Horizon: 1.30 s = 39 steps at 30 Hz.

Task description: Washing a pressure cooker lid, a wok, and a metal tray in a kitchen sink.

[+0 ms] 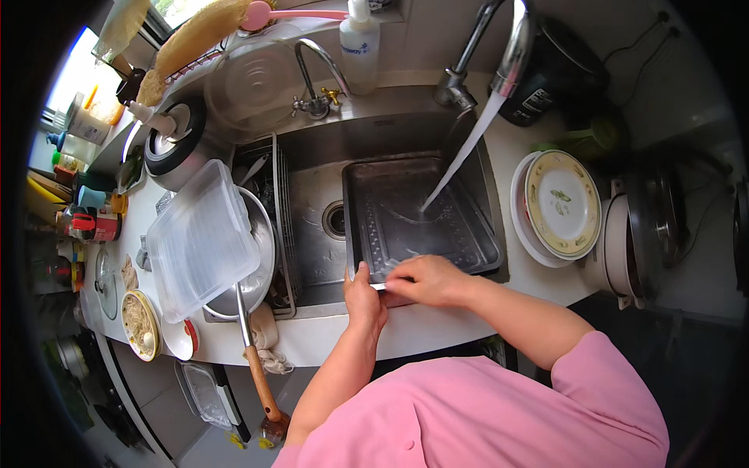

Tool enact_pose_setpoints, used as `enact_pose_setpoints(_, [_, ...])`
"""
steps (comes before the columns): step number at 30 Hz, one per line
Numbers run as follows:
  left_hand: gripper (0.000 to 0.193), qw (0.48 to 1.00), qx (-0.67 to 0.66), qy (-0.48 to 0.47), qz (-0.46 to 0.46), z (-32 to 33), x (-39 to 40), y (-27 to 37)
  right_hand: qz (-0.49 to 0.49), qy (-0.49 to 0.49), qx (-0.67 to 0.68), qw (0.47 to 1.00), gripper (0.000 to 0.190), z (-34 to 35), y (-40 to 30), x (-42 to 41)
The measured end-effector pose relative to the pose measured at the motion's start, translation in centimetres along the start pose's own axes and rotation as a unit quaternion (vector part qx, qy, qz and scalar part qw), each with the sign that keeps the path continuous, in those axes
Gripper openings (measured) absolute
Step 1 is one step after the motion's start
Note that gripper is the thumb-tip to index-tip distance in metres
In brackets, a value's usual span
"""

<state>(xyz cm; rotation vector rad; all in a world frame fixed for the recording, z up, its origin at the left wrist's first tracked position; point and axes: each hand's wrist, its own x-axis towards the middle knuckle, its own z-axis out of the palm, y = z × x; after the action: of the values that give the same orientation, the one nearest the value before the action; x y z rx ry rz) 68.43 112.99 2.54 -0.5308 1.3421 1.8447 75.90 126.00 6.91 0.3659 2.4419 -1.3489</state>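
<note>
A dark rectangular metal baking tray (404, 193) rests tilted in the stainless steel sink (313, 175). Water pours into it from the chrome faucet (515, 52) and spreads over its floor. My left hand (364, 295) grips the tray's near left corner, thumb on top of the rim. At the near rim, just right of it, my right hand (430, 279) has its fingers curled down; they are blurred by motion. Whether something small sits under those fingers is hidden. The round drain (335, 219) shows left of the tray.
Left of the tray stand a wire rack (284, 234), a long-handled pan (266, 263) and a translucent plastic container (202, 243). Stacked plates (563, 205) and a pot (617, 245) are on the right counter. A smaller tap (316, 105) and a pump bottle (359, 50) stand behind.
</note>
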Motion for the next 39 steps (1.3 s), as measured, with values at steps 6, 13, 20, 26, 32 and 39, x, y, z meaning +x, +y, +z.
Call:
enact_pose_setpoints(6, [0.044,0.998,-0.007,0.052,-0.047,0.5,-0.5,2.1,0.197,-0.065,-0.098,0.973,0.058,-3.2,6.6,-3.7])
enact_pose_setpoints(13, [0.066,0.996,0.086,0.025,-0.015,-2.8,1.2,-0.2,0.25,-0.133,-0.126,0.951,0.07,-0.9,8.7,0.7])
enact_pose_setpoints(20, [0.059,0.985,0.172,-0.004,-0.003,-0.1,-1.4,1.0,0.289,0.089,-0.105,0.947,0.076,-1.1,13.6,13.9])
enact_pose_setpoints(26, [0.045,0.985,0.172,0.028,0.009,-2.2,-2.0,1.7,0.06,-0.032,-0.067,0.995,0.066,3.2,5.7,16.4])
enact_pose_setpoints(32, [0.042,0.976,0.198,0.02,0.085,-2.3,-1.9,3.9,0.08,-0.098,-0.105,0.986,0.062,-0.2,5.0,6.1])
enact_pose_setpoints(39, [0.036,0.986,0.149,-0.042,0.058,0.4,-3.6,8.7,0.168,0.121,-0.188,0.96,0.054,-4.6,7.7,1.2])
